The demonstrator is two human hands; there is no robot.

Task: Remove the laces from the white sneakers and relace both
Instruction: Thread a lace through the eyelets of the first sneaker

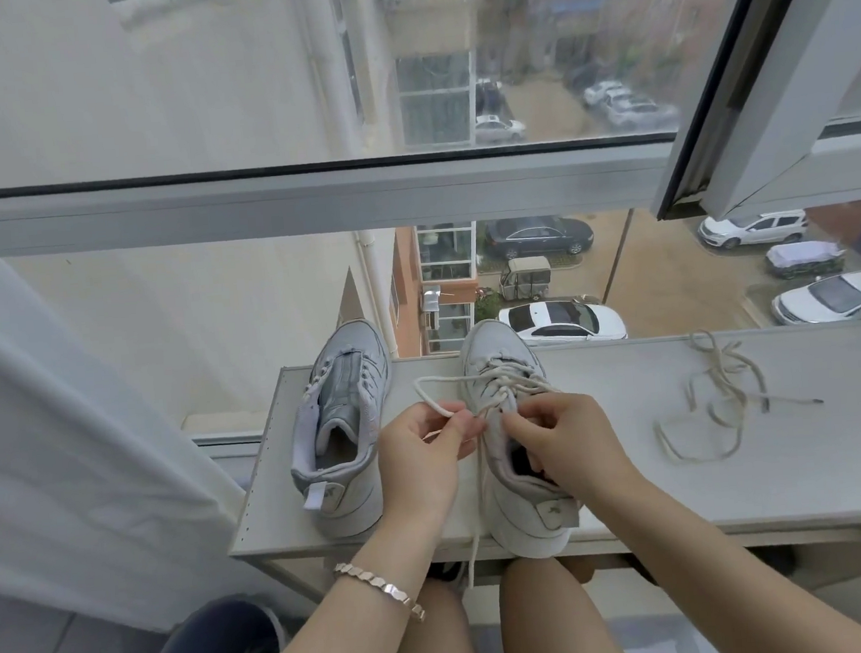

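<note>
Because the heel of the laced sneaker [493, 367] overhung the near edge of the tabletop [689, 501], the likeliest mishap was the shoe sliding or tipping off toward six o'clock. A firm tug on its lace [478, 528] in that direction would probably have caused it. One end of that lace already hung past the edge between the person's knees, where it could catch on a leg and drag the shoe along. Pulling unevenly might also have drawn one end out of its eyelet or cinched the crossings too tight to work.

Just above the heel, the left hand [423, 455] was partly closed, thumb and forefinger pinching a loop of the lace that arced away toward eleven o'clock. The right hand [566, 444] sat at three o'clock of it, fingers curled over the sneaker's top eyelets and seemingly pinching the lace there, though the exact hold was hidden.

At nine o'clock of the laced shoe, the other sneaker [343, 426] stood with empty eyelets. Its loose lace [725, 380] lay tangled well apart at three o'clock, where knots could slow the threading.
</note>
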